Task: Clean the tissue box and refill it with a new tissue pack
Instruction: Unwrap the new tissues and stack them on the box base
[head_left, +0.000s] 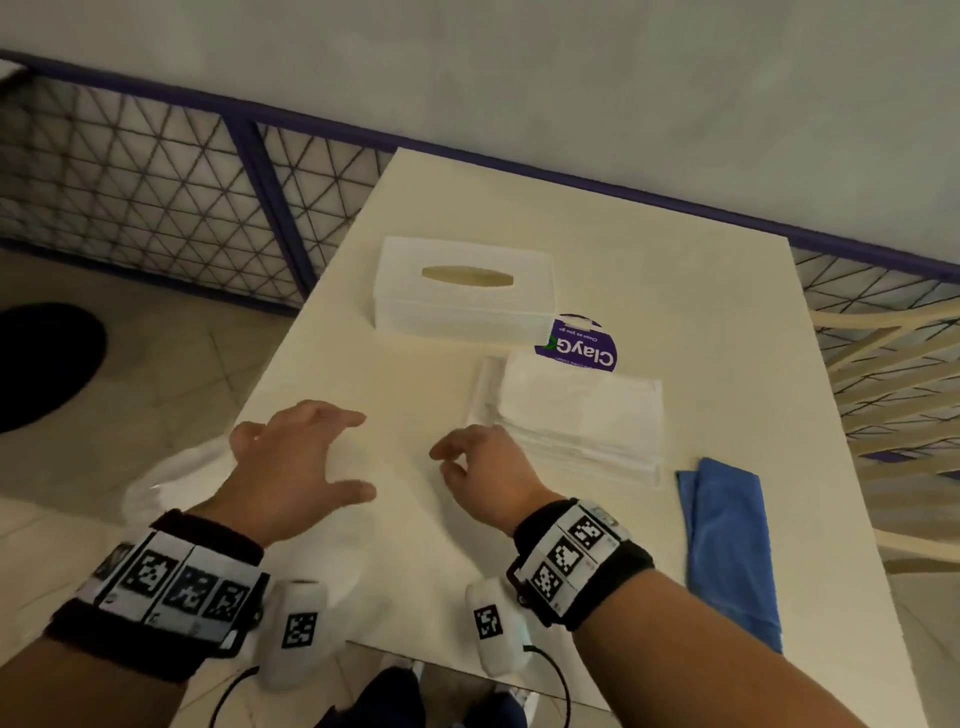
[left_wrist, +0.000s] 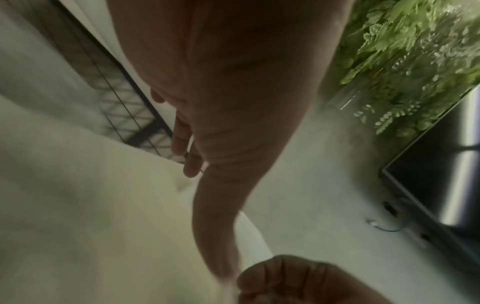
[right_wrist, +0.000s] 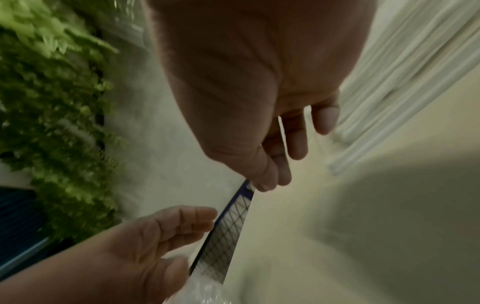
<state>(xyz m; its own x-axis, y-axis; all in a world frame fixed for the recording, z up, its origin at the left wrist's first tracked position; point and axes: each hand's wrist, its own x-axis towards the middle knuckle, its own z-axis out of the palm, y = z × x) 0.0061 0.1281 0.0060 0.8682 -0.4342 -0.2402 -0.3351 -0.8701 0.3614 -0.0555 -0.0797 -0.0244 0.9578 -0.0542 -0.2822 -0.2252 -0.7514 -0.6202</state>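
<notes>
The white tissue box (head_left: 462, 304) with an oval slot on top stands in the middle of the cream table (head_left: 675, 291). To its right and nearer to me lies the tissue pack (head_left: 582, 421), a white stack in clear wrap, with a purple ClayGo label (head_left: 576, 347) behind it. My left hand (head_left: 298, 457) hovers over the table's near left part with fingers spread and holds nothing. Just left of the pack, my right hand (head_left: 478, 465) has loosely curled fingers, thumb near the index tip (right_wrist: 262, 181), with nothing seen in it.
A folded blue cloth (head_left: 727, 545) lies at the table's right edge. A blurred clear plastic wrapper (head_left: 171, 480) shows at the left edge beneath my left hand. A mesh fence (head_left: 156, 171) runs behind the table, and a cream chair (head_left: 893, 374) stands to the right.
</notes>
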